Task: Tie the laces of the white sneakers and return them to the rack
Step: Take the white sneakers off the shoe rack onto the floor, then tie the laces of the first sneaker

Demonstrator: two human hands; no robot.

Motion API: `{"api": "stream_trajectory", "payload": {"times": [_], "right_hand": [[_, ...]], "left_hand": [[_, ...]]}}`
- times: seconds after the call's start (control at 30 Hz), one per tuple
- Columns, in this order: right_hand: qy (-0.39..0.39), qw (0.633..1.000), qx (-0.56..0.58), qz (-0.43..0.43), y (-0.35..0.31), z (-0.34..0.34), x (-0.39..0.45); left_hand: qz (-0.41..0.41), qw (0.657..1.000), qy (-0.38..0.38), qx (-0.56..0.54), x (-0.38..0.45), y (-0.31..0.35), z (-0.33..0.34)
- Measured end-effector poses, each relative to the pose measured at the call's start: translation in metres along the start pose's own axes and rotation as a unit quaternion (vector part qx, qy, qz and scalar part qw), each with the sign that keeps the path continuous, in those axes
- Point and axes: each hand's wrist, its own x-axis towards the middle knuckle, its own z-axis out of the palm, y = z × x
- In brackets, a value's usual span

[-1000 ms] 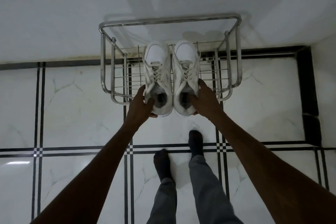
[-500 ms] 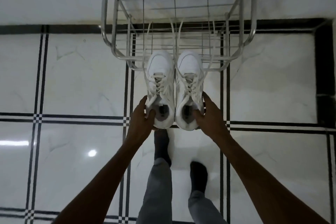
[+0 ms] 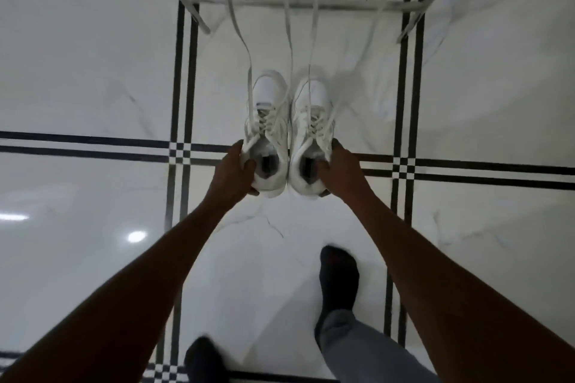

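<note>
- Glossy white marble-look floor w/ black double-line grid point(image 3: 93, 78): fills most of the view; sneakers are now held out over it, near the line crossing, not on the shelf they sat on a sec ago.
- Chrome wire shoe rack point(image 3: 298, 3): only its front rail & lower wires show at top edge. It has slid up & away in frame vs. half a sec ago, so the person is backing off from it.
- Person's legs, grey trousers & dark socks point(image 3: 339, 277): one foot fwd, one back at bottom edge, mid-step by the look of it.
- Pair of white lace-up sneakers point(image 3: 270, 121): side by side, toes pointing to rack, heels toward the person, well clear of the rack.
- Left hand point(image 3: 231, 172): closed round heel/collar of the left shoe, thumb at the opening.
- Right hand point(image 3: 340, 169): gripping the right shoe's heel the same way.
- Long white laces point(image 3: 239, 37): loose, untied, trailing from eyelets back up to the rack; ends out of frame, can't tell if snagged.
- Meaning: fetch step about done; tying not started. Prob. next = set shoes down & tie. Risk: laces catching on wires.
</note>
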Motion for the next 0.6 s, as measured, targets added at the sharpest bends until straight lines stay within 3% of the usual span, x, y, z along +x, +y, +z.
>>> {"api": "stream_trajectory", "payload": {"times": [0.3,0.43,0.5,0.6], "right_hand": [[0.003,1.000,0.004,0.023,0.063,0.076,0.030],[0.029,0.999,0.002,0.025,0.062,0.078,0.017],[0.113,0.991,-0.063,0.016,0.051,0.075,0.000],[0.275,0.941,-0.184,-0.068,0.023,0.072,-0.022]], "left_hand": [[-0.004,1.000,0.002,-0.019,0.034,-0.094,0.054],[0.023,0.998,0.053,-0.014,0.032,-0.099,0.055],[0.075,0.994,0.081,-0.009,0.032,-0.097,0.049],[0.161,0.980,0.107,-0.037,0.034,-0.088,0.042]]}}
